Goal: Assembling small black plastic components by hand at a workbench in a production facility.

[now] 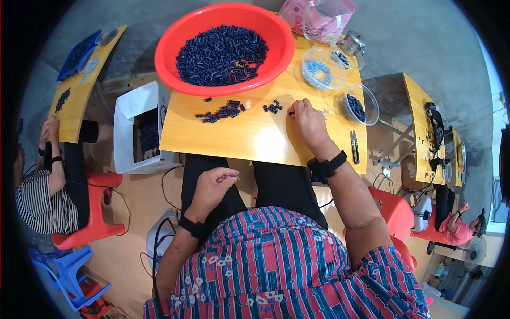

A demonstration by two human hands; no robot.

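My right hand is over the yellow table, its fingers closed at the tabletop with a small dark plastic piece partly showing at the fingertips. Just left of it lies a small group of dark tube-shaped pieces, and farther left a larger loose pile. Some tiny pale bits lie beside the right hand. Above my lap, short of the table edge, my left hand has thumb and fingers pressed together; whatever they may hold is too small to make out.
A red basin full of dark pieces stands at the back. On the right are clear tubs, one with pale blue bits, and black thread snips. A white box stands left. Other people sit at tables on both sides.
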